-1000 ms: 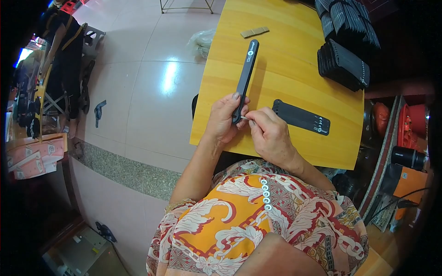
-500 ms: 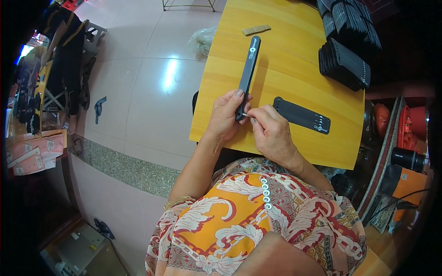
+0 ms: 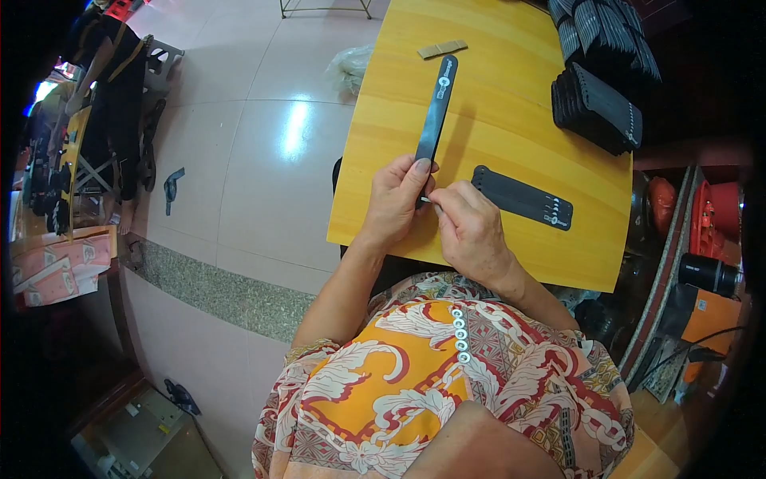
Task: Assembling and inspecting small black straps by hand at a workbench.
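Observation:
My left hand (image 3: pixel 392 195) is closed around the near end of a long black strip (image 3: pixel 437 112) with rounded ends and white print. The strip points away from me, raised above the yellow table, its thumb-side face up. My right hand (image 3: pixel 472 230) pinches a small whitish piece (image 3: pixel 425 199) between thumb and forefinger, against the strip's near end. What exactly this piece is cannot be made out. To the right of my hands lies a low pile of similar black strips (image 3: pixel 511 195), slightly fanned at its right end.
On the yellow wooden table (image 3: pixel 383 120) lies a flat brown piece (image 3: pixel 441 49). A tall stack of black strips (image 3: pixel 594 108) and tied bundles (image 3: pixel 610 40) occupy the far right. A cluttered shelf (image 3: pixel 710 231) stands right; another person (image 3: pixel 120 96) is at far left.
My left hand and the black strip have shifted slightly to the right and away from me, and the strip has turned a little. My right hand stays almost in place, still pinching.

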### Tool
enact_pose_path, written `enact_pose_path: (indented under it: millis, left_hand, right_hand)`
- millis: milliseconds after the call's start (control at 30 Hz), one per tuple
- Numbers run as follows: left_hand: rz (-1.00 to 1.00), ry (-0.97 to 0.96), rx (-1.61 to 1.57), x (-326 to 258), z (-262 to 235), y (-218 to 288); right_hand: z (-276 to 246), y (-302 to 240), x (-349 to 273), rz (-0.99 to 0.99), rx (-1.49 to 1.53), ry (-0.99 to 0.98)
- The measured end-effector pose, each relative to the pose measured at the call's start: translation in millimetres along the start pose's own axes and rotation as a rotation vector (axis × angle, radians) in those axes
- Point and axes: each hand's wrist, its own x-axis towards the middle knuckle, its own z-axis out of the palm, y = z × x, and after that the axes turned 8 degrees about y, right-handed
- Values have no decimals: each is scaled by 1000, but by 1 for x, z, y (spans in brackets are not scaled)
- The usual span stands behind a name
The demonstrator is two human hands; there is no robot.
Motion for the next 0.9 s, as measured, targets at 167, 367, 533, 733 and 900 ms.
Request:
enact_pose_path:
  millis: [167,367,533,733,900]
  left_hand:
    - [163,62,168,-4,8,-7]
    - [204,59,227,-3,8,-8]
    - [-6,-26,37,-4,3,3]
    - [-5,-6,28,-4,3,0]
    - [18,-21,70,-4,0,-3]
  right_hand:
    - [-4,0,-2,-63,-80,-10]
    - [-5,6,-6,65,27,-46]
    - [-6,6,-7,216,138,-149]
    - [-5,5,-5,182,122,-80]
    - [-6,3,-5,118,3,-112]
